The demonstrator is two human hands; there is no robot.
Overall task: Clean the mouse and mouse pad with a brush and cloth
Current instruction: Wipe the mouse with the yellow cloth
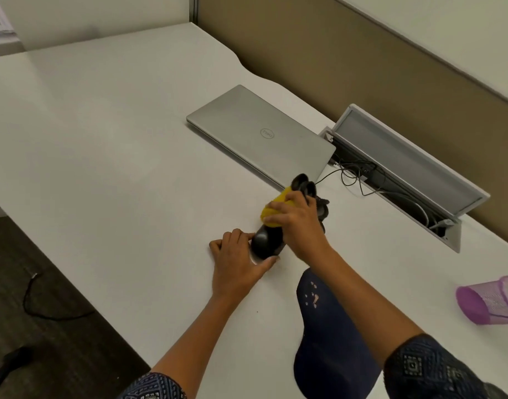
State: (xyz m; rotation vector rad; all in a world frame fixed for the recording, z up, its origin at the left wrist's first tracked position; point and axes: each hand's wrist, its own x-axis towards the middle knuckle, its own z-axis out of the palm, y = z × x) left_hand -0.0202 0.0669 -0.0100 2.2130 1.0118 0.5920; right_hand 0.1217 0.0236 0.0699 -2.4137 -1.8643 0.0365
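- My left hand (235, 260) lies on the white table (117, 168). Its fingers and thumb are curled round the near end of the black mouse (268, 240), holding it.
- My right hand (297, 220) is just past my left hand. It is bunched round a yellow cloth (271, 216) and presses the cloth onto the far half of the mouse.
- The mouse sits right between my two hands and rests on the table.
- The mouse is small and light, so I think it will slide if I rub hard. Its top is hard and smooth and looks slippery. I think the best place to hold it is by its two sides, low down, where my left hand is now.
- The cloth is soft and squashy. It bends to fit the round back of the mouse, so I can just scrunch it in my palm.
- A thin black wire (330, 175) runs from beyond my right hand toward the open cable box (405, 174). I cannot tell for sure if it is the wire of the mouse. If it is, I should not tug it.
- Something dark (323, 207) is behind my right hand. I cannot tell if it is the brush.
- A shut silver laptop (261, 133) lies past my hands.
- I cannot see a mouse pad that I am sure of.
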